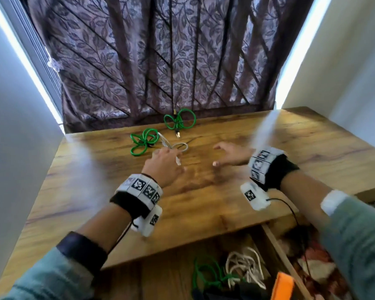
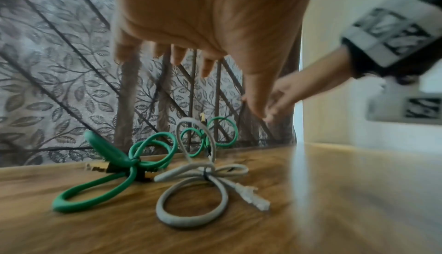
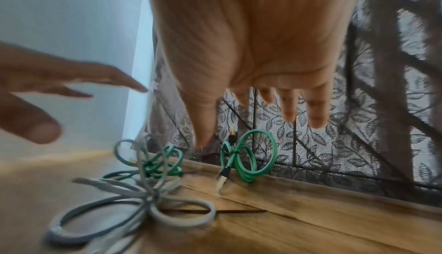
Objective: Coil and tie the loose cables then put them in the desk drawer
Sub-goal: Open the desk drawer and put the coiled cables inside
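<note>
Nearest, below the desk's front edge: the drawer [image 1: 277, 245] stands open. Inside lie a green cable bundle [image 1: 206, 276] and a white cable bundle [image 1: 245, 267] side by side, with a dark item and something orange [image 1: 283, 286] at the front; blurred, cannot tell what they are.

On the desk [image 1: 204, 208], wood grain: both wrists wear marker-covered bands. Left hand [image 1: 164, 167] hovers over the grey cable [image 2: 191, 197], fingers [image 2: 178, 54] spread and relaxed, gripping nothing; the left wrist view shows clear air between hand and cable. Right hand [image 1: 231, 155] is just to the right, apart from the cables, fingers [image 3: 290, 105] loosely extended, holding nothing.

Grey cable: coiled in loops, tied at the middle with a dark tie, clear plug lying free on the desk.

Just beside it, further left: first green cable [image 1: 142, 141], coiled and tied, gold-coloured plug visible in the left wrist view.

Farthest, at the desk's back edge: second green cable [image 1: 179, 120], coiled and tied, loops standing partly upright, plug pointing toward the hands.

Behind: leaf-patterned curtain [image 1: 152, 57], pale walls on both sides.
</note>
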